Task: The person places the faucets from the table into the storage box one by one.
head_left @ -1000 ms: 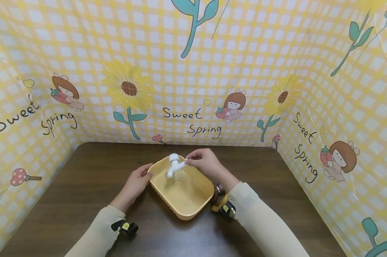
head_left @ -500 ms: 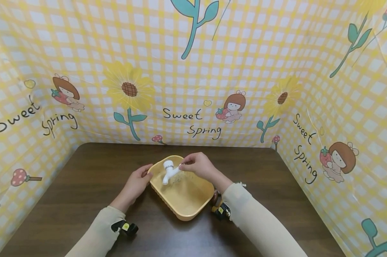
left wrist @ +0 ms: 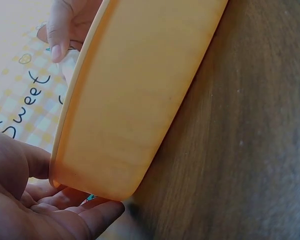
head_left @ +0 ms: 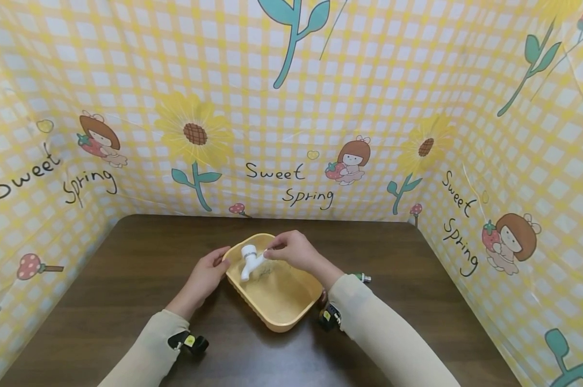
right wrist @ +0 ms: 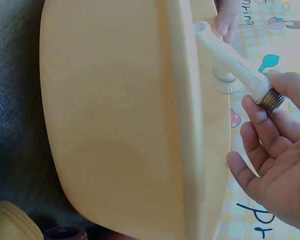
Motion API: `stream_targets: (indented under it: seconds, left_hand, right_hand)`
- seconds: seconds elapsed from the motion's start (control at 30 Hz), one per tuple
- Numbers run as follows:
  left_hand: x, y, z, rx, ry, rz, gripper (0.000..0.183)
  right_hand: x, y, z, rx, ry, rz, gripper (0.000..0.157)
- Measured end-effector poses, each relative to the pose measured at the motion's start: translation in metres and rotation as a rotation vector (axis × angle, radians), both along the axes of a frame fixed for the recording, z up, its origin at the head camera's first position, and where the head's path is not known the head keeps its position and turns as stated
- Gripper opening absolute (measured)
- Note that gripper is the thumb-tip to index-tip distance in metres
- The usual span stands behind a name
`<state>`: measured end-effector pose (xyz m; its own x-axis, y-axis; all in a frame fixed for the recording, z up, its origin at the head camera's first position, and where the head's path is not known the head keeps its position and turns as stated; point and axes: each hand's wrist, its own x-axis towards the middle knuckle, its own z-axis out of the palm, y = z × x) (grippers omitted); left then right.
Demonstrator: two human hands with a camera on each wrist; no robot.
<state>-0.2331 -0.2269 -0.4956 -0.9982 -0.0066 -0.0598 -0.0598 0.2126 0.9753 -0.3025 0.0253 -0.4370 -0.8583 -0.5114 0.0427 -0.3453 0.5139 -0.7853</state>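
Note:
My left hand (head_left: 205, 277) grips the left corner of a yellow plastic basin (head_left: 282, 301), which stands on the table. In the left wrist view the thumb lies at the rim and the fingers (left wrist: 85, 215) reach under the corner. Over the basin's far left part, my right hand (head_left: 297, 252) holds a white plastic water tap (head_left: 251, 264). The right wrist view shows thumb and fingertips pinching the tap's dark threaded end (right wrist: 272, 100), with the other fingers loosely bent. The tap's round white knob (right wrist: 226, 82) is partly behind its body. Dark marks show on the basin's floor below the tap.
A small green and silver thing (head_left: 364, 278) pokes out beyond the right sleeve. Beside the basin in the right wrist view lie a yellow piece (right wrist: 12, 222) and a dark red one (right wrist: 65, 234). Yellow checked cloth (head_left: 291, 118) walls the brown table (head_left: 151, 252) on three sides.
My right hand has carried the tap leftward and a little lower over the basin, uncovering the green and silver thing at the sleeve. The left hand and basin have stayed put.

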Motion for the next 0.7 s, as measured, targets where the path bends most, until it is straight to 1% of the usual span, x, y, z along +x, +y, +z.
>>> stream_targets:
  seconds: [0.23, 0.43, 0.57, 0.7]
  left_hand:
    - [0.001, 0.000, 0.000, -0.029, 0.005, 0.002, 0.049]
    - [0.002, 0.000, 0.000, -0.039, 0.004, 0.004, 0.050]
    - [0.001, 0.000, 0.001, -0.027, 0.005, 0.005, 0.050]
    - [0.000, 0.000, -0.002, -0.008, 0.017, -0.003, 0.050]
  right_hand:
    - [0.000, -0.006, -0.001, 0.016, -0.011, 0.017, 0.015]
    - [0.000, -0.011, -0.001, 0.053, -0.019, 0.019, 0.015]
    - [-0.002, -0.014, -0.001, 0.062, -0.018, 0.024, 0.017]
    - [-0.003, -0.017, 0.000, 0.075, -0.001, 0.041, 0.016]
